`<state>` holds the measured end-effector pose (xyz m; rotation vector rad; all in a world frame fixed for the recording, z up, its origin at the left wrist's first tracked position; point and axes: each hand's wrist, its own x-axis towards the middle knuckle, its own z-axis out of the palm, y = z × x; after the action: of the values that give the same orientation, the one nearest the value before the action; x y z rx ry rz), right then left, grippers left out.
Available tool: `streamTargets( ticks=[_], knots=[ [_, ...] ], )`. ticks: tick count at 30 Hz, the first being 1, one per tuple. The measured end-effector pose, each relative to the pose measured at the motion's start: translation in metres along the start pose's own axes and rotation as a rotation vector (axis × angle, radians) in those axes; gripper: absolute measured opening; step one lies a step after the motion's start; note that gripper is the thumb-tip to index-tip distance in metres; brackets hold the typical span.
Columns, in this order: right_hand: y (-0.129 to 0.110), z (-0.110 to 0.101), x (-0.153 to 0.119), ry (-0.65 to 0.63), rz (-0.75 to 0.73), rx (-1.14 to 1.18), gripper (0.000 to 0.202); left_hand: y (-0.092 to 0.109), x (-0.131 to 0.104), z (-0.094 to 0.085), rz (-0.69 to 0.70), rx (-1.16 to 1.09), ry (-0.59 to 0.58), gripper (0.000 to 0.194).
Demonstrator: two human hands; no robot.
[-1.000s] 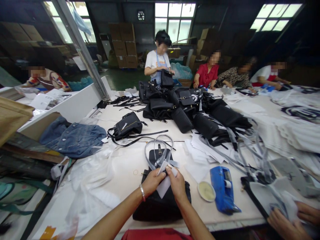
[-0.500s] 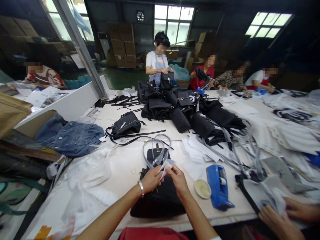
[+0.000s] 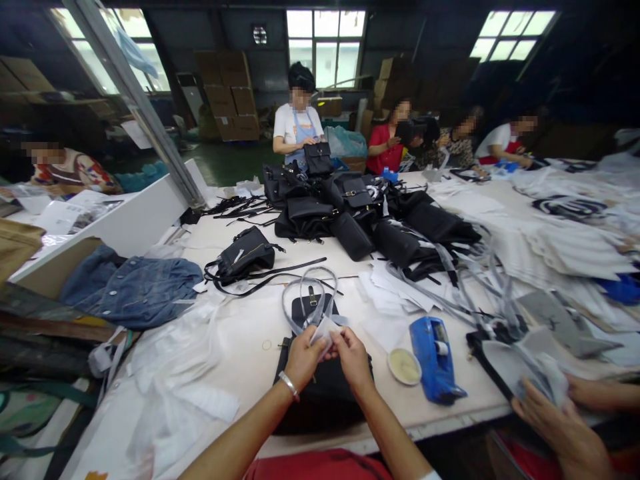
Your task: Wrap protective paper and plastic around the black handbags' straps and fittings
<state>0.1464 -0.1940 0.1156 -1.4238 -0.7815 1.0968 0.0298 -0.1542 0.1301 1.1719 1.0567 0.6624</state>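
A black bag lies on the table in front of me, its buckled flap pointing away. Pale wrapped handles loop up from its far end. Over the bag, my left hand pinches a small piece of thin white paper between thumb and fingers. My right hand pinches the same paper from the other side. Both hands are closed and close together, partly hiding the bag. A silver bracelet circles my left wrist.
Right of the bag are a small round dish and a blue tape dispenser. Black bags are heaped farther back. A denim garment lies left, near crumpled white sheets. A co-worker's hands handle a bag at right.
The view has shifted slightly, so the scene sits a little farther left. My hands still pinch the paper, which now stands more upright and looks wider.
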Motion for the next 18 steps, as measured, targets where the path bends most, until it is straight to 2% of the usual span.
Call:
streamTargets(
  ticks=[3,10,15,18],
  knots=[
    [-0.001,-0.006,-0.002,-0.007,-0.015,0.007,0.038,-0.002,0.005,0.000,-0.022,-0.026,-0.026,0.028],
    [-0.012,-0.015,-0.001,0.034,-0.137,-0.164,0.023,0.009,0.007,0.009,-0.011,-0.060,0.037,0.032],
    [-0.004,-0.019,0.003,-0.022,-0.072,-0.033,0.024,0.011,0.013,0.009,-0.052,0.033,0.075,0.029],
    [0.007,-0.021,0.006,0.011,-0.026,0.041,0.026,0.008,0.014,0.012,0.037,0.192,0.095,0.024]
  ],
)
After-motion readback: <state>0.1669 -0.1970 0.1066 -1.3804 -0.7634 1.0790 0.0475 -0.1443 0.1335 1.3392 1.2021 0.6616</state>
